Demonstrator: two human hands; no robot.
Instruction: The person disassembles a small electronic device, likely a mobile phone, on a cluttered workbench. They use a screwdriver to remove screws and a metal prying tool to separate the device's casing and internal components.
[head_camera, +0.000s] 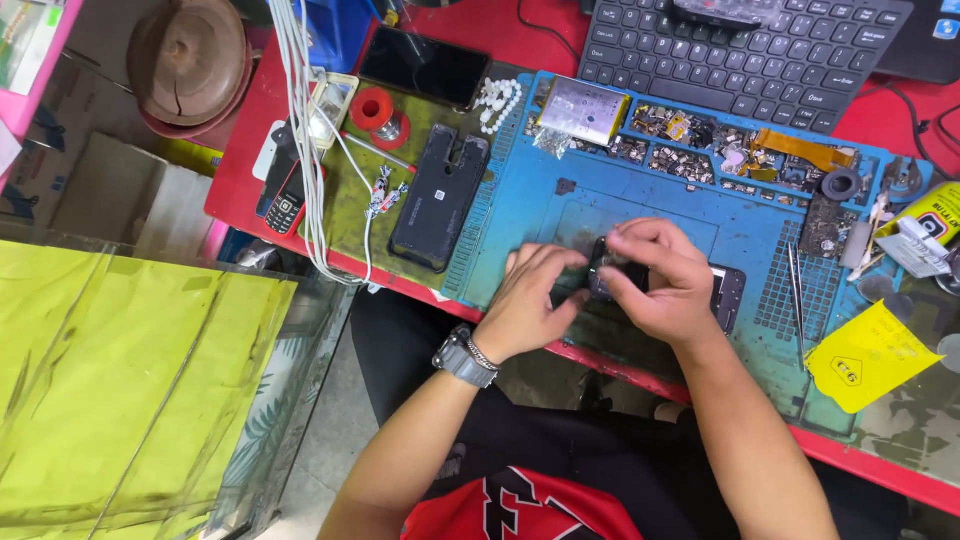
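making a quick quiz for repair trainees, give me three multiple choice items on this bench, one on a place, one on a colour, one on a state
1. Where does the black phone back cover lie?
A. left of the blue work mat
B. on the keyboard
C. on the floor

2. What colour is the sticky sheet at the mat's right edge?
A. red
B. yellow
C. white

3. What are the left hand and right hand doing?
A. resting apart
B. typing
C. both on the small dark phone

Answers: 1 A, the cover sits on the green pad beside the mat; 2 B, it is plainly yellow; 3 C, both hands' fingers close over the phone on the mat.
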